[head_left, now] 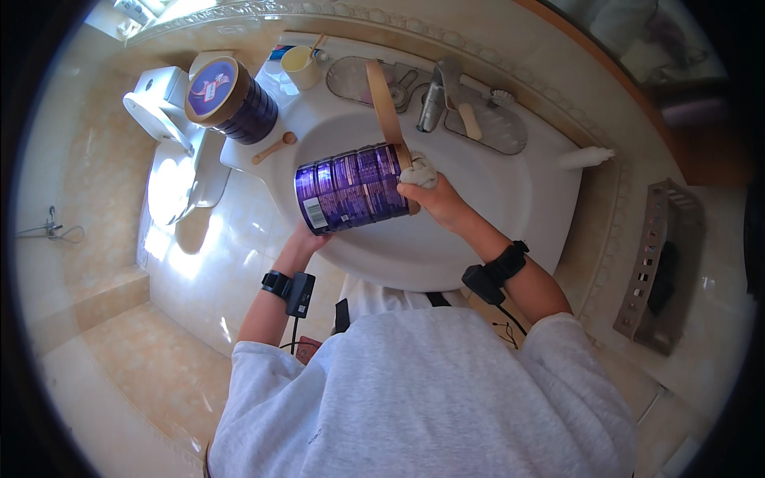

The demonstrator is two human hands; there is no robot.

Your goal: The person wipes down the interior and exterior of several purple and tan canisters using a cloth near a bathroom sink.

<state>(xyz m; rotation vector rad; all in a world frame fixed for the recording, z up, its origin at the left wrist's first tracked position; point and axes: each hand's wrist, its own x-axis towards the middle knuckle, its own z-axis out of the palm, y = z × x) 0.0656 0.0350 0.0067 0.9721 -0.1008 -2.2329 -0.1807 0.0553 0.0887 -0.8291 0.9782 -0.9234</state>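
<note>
Over the sink basin point(470, 215) a purple milk powder can point(351, 187) lies nearly on its side, mouth to the right. Its beige lid point(384, 99) is swung up from the rim. My left hand point(313, 237) holds the can from below near its base; most of the fingers are hidden behind it. At the mouth, my right hand point(437, 199) is closed on a crumpled white cloth point(420, 171) pressed against the beige rim. Left of the basin, a beige scoop point(275, 149) rests on the counter.
A second purple can point(251, 107) with its lid down stands at the counter's left end, near the toilet point(171, 187). Behind the basin are a yellow cup point(300, 68), the faucet point(432, 103) and a brush point(468, 121). A white tube point(586, 158) lies at the right edge.
</note>
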